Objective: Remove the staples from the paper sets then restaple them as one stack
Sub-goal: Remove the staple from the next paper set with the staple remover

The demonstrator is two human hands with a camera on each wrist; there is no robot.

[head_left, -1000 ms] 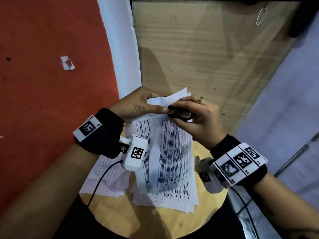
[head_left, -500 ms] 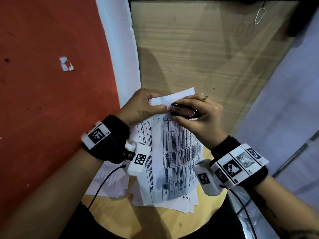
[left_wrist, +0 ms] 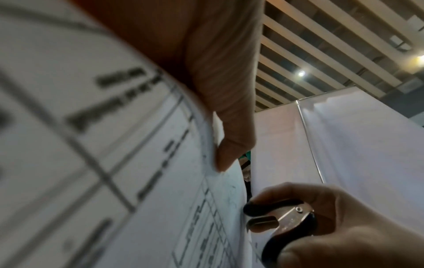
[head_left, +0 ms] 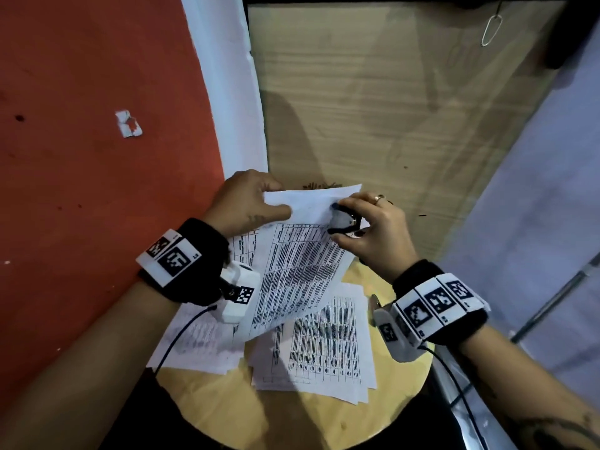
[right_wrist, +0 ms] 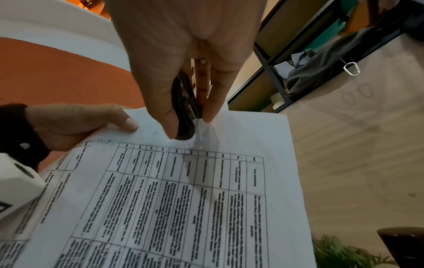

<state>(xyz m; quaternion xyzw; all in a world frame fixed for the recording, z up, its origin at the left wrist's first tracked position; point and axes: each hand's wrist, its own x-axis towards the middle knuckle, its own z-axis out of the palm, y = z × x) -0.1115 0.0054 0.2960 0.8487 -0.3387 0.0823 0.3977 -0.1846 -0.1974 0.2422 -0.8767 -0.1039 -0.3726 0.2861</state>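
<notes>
Left hand: your left hand (head_left: 250, 203) is pinching the top left edge of the lifted paper set (head_left: 302, 254), thumb lying on the printed face and fingers curled behind it.
Right hand: your right hand (head_left: 373, 232) is gripping the black staple remover (head_left: 342, 220) between thumb and fingers, squeezing its two halves close together.
Staple remover: its tip is sitting against the blank top margin of the lifted paper set, just right of your left thumb; the right wrist view is showing the tip touching the sheet above the printed table.
Staple: you cannot tell from any view whether a staple is caught in the remover.
Lifted paper set: you are holding it tilted above the round wooden surface (head_left: 292, 414), its lower edge hanging over the other papers.
Other papers: one printed stack (head_left: 328, 349) is lying flat on the surface below your hands, and another set (head_left: 198, 342) is lying to its left, partly under your left wrist.
Backdrop: an orange floor (head_left: 81, 157) is lying to the left and a wooden panel (head_left: 373, 108) is standing ahead.
</notes>
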